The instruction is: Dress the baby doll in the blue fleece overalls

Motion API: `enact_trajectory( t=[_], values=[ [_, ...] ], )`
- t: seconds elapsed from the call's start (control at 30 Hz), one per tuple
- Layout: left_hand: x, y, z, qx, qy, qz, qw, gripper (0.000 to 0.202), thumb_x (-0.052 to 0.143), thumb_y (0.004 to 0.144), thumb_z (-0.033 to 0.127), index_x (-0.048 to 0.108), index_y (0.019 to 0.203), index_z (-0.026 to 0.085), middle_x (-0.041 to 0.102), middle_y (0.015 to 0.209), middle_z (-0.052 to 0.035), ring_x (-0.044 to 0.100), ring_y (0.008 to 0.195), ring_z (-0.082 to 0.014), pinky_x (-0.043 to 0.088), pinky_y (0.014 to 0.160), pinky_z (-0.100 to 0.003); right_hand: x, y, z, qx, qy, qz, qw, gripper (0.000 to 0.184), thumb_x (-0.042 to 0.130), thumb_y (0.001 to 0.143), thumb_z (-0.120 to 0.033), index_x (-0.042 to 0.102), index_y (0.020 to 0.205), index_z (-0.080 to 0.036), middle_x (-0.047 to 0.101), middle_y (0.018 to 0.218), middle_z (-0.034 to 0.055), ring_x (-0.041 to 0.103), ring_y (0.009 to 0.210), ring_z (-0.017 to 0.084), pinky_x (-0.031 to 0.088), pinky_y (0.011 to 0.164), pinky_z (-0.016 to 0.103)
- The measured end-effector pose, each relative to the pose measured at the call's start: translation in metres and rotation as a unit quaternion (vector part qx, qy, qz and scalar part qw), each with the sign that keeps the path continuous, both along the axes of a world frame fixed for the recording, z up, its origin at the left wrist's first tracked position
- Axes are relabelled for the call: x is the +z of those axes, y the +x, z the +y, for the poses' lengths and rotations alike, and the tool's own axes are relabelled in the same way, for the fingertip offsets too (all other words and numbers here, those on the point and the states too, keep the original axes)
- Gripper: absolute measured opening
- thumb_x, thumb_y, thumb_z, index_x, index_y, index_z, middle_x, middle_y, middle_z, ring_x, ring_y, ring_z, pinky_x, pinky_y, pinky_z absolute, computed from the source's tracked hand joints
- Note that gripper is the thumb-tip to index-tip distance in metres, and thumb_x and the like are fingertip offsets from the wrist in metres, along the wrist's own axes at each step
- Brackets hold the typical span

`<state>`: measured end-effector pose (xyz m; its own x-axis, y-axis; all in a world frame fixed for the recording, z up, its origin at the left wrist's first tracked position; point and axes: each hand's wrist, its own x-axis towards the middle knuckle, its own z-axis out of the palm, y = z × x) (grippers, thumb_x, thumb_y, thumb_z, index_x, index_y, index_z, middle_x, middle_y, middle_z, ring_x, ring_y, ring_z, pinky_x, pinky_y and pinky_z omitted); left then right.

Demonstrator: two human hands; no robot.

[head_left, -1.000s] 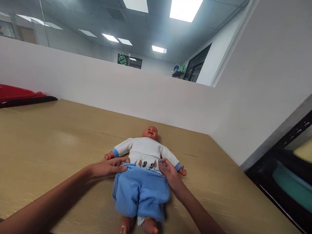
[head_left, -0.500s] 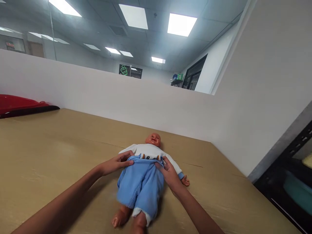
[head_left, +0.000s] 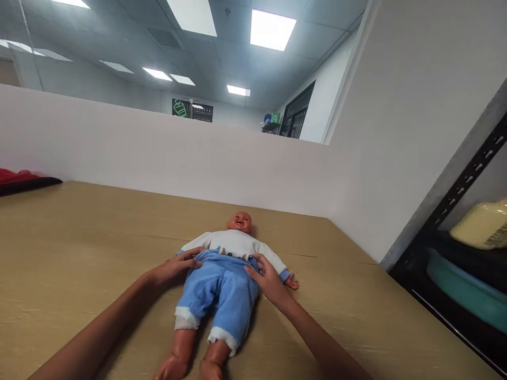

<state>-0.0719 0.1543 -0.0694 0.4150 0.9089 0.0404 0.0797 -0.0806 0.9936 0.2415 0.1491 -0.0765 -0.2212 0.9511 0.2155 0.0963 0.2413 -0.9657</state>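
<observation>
A baby doll [head_left: 239, 222] lies on its back on the wooden table [head_left: 79, 248], head away from me. It wears a white top [head_left: 233, 243] and light blue fleece trousers [head_left: 219, 290]. My left hand [head_left: 174, 268] grips the trousers' waistband at the doll's left side as I see it. My right hand [head_left: 266, 277] grips the waistband on the other side. Both hands' fingers are curled onto the fabric. The doll's bare feet stick out of the cuffs near me.
A white partition wall [head_left: 158, 153] runs behind the table and meets a white side wall on the right. A black metal shelf [head_left: 455, 211] at right holds a teal tub [head_left: 463, 290] and a pale bag. A red and black object [head_left: 24, 179] lies at far left.
The blue trousers have slid up the doll from covering the legs loosely to sitting at its waist, and the feet now show. Both hands moved up with the waistband.
</observation>
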Motion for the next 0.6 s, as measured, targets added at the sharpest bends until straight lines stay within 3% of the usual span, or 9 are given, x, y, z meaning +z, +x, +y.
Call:
enact_trajectory(
  t=[0.1, 0.17, 0.23, 0.43, 0.6],
  values=[
    [0.007, -0.009, -0.01, -0.043, 0.016, 0.01, 0.999, 0.069, 0.089, 0.069, 0.058, 0.073, 0.123, 0.017, 0.074, 0.133, -0.0135, 0.061, 0.132, -0.0407, 0.045, 0.117, -0.049, -0.003, 0.014, -0.01, 0.014, -0.003, -0.018, 1.0, 0.058, 0.081, 0.077, -0.069, 0.067, 0.107, -0.021, 0.075, 0.104, 0.0074, 0.068, 0.101, 0.029, 0.053, 0.097, 0.043],
    [0.009, -0.011, -0.015, -0.043, 0.032, 0.05, 0.997, 0.067, 0.088, 0.073, 0.058, 0.074, 0.126, 0.02, 0.072, 0.138, -0.0111, 0.054, 0.141, -0.0413, 0.037, 0.123, -0.049, -0.004, 0.018, -0.012, 0.006, -0.001, -0.031, 0.999, 0.052, 0.082, 0.077, -0.067, 0.07, 0.097, -0.021, 0.073, 0.095, 0.0058, 0.065, 0.096, 0.029, 0.053, 0.095, 0.043],
    [0.008, -0.01, -0.017, -0.021, 0.048, 0.098, 0.994, 0.071, 0.082, 0.077, 0.065, 0.072, 0.132, 0.023, 0.067, 0.147, -0.0099, 0.046, 0.148, -0.0405, 0.031, 0.127, -0.05, -0.006, 0.017, -0.01, -0.011, 0.007, -0.034, 0.999, 0.05, 0.083, 0.076, -0.067, 0.07, 0.089, -0.021, 0.069, 0.091, 0.0048, 0.062, 0.096, 0.029, 0.05, 0.098, 0.043],
    [-0.009, 0.005, -0.01, 0.158, 0.047, 0.113, 0.98, 0.079, 0.06, 0.081, 0.082, 0.075, 0.13, 0.021, 0.062, 0.154, -0.0126, 0.035, 0.156, -0.0414, 0.022, 0.132, -0.051, -0.012, 0.006, 0.004, -0.041, 0.002, 0.013, 0.999, 0.059, 0.066, 0.081, -0.082, 0.064, 0.092, -0.024, 0.067, 0.096, 0.0051, 0.06, 0.102, 0.029, 0.049, 0.099, 0.04],
    [-0.006, 0.018, -0.012, 0.135, 0.02, 0.067, 0.988, 0.089, 0.055, 0.079, 0.092, 0.072, 0.136, 0.026, 0.064, 0.152, -0.0058, 0.033, 0.157, -0.0422, 0.024, 0.132, -0.051, -0.019, -0.001, 0.011, -0.016, -0.021, 0.023, 0.999, 0.067, 0.058, 0.083, -0.086, 0.065, 0.103, -0.022, 0.07, 0.104, 0.0082, 0.064, 0.104, 0.03, 0.052, 0.099, 0.043]
  ],
)
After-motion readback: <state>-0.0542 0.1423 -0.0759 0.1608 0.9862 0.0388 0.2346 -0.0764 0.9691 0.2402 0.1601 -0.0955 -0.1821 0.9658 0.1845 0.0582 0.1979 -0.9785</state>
